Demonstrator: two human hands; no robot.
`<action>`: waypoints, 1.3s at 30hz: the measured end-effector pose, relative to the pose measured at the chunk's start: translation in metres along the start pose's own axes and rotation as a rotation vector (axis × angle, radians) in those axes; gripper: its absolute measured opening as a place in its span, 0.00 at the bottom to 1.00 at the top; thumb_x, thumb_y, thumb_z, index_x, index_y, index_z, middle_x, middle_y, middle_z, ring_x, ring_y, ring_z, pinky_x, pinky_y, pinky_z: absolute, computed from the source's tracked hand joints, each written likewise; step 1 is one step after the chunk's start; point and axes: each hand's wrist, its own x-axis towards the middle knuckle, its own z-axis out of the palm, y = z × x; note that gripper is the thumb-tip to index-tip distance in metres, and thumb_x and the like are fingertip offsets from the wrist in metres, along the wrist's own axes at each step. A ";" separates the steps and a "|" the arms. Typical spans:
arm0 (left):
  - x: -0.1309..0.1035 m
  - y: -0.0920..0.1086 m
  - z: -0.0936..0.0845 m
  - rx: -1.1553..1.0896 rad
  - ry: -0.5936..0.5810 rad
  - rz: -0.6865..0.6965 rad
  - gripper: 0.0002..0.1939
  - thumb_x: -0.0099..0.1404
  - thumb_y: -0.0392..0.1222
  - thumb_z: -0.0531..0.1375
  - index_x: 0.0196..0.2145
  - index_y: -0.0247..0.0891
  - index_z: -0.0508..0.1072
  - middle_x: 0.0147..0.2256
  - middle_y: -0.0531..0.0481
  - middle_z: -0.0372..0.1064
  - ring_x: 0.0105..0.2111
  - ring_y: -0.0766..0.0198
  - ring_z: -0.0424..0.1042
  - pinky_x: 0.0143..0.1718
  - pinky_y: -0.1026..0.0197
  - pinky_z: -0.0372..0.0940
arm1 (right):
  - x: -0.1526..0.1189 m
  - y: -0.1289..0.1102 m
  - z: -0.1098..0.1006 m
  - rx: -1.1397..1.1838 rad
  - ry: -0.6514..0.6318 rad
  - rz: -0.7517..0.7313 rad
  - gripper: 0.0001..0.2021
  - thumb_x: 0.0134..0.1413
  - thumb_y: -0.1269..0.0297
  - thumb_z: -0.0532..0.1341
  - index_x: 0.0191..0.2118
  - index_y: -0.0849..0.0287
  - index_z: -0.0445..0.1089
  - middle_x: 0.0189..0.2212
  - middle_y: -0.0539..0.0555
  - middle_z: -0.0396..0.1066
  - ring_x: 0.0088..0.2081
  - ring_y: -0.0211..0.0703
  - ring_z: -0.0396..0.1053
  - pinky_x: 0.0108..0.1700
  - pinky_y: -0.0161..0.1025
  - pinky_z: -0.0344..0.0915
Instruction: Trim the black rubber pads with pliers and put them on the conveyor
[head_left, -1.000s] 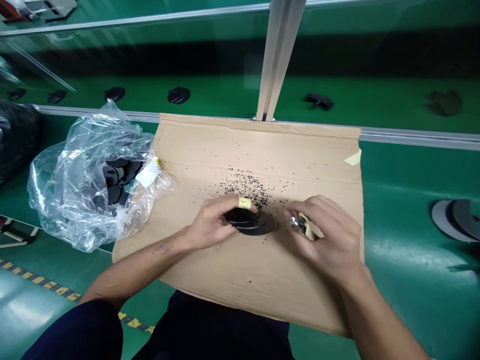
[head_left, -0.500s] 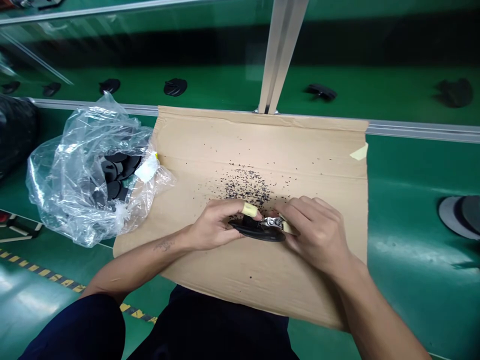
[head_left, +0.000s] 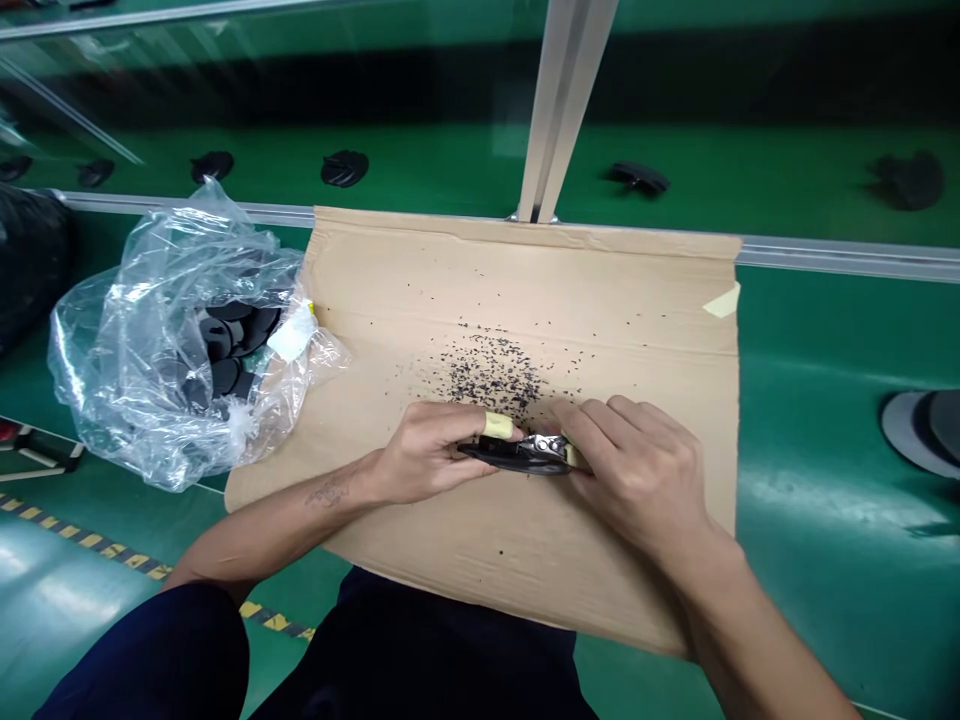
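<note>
The black rubber part (head_left: pixel 504 455), pinched edge-on in the closed left hand (head_left: pixel 427 452) over the cardboard sheet (head_left: pixel 525 290), was seemingly mid-trim, the closed right hand (head_left: pixel 637 470) gripping a metal nipper (head_left: pixel 546 446) against its rim, near black trimmings (head_left: pixel 491 375), so turning the rim would likely come next.

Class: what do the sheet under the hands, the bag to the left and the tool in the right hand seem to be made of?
Sheet: brown corrugated cardboard, matte, with creases and a ragged edge. Bag: thin clear plastic film, glossy and crinkled, dark discs showing through. Tool in the right hand: probably metal, from its bright silvery glint.
</note>
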 end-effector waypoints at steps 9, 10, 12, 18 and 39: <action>0.000 -0.001 0.001 0.009 0.009 0.013 0.08 0.66 0.38 0.66 0.42 0.33 0.77 0.32 0.47 0.79 0.28 0.70 0.77 0.30 0.70 0.71 | -0.004 -0.002 0.007 0.184 0.001 0.064 0.09 0.60 0.76 0.57 0.38 0.59 0.75 0.28 0.50 0.78 0.28 0.38 0.71 0.32 0.37 0.60; 0.000 0.000 0.001 0.000 0.019 0.010 0.08 0.67 0.38 0.65 0.43 0.34 0.77 0.34 0.47 0.80 0.31 0.69 0.78 0.32 0.70 0.72 | -0.004 -0.001 0.008 0.244 0.006 0.075 0.10 0.60 0.76 0.57 0.39 0.60 0.74 0.31 0.50 0.79 0.30 0.38 0.72 0.33 0.36 0.61; 0.001 0.000 0.001 -0.011 0.029 0.004 0.07 0.67 0.36 0.64 0.43 0.34 0.77 0.37 0.46 0.80 0.35 0.67 0.80 0.37 0.68 0.74 | -0.004 0.000 0.008 0.301 0.026 0.092 0.09 0.61 0.76 0.57 0.40 0.60 0.74 0.32 0.51 0.79 0.31 0.38 0.74 0.34 0.35 0.63; 0.003 0.000 0.001 0.045 -0.050 0.061 0.11 0.67 0.36 0.63 0.48 0.36 0.75 0.36 0.47 0.78 0.34 0.67 0.76 0.34 0.66 0.73 | -0.001 0.003 0.006 0.023 0.068 0.101 0.08 0.59 0.75 0.58 0.37 0.59 0.74 0.22 0.50 0.72 0.26 0.40 0.66 0.30 0.38 0.55; 0.018 0.005 -0.012 -0.197 -0.326 -0.358 0.39 0.73 0.66 0.36 0.52 0.34 0.73 0.45 0.35 0.74 0.45 0.53 0.75 0.45 0.52 0.73 | -0.001 0.008 0.009 0.576 0.149 0.050 0.08 0.60 0.73 0.56 0.40 0.56 0.70 0.30 0.55 0.75 0.32 0.43 0.71 0.33 0.39 0.64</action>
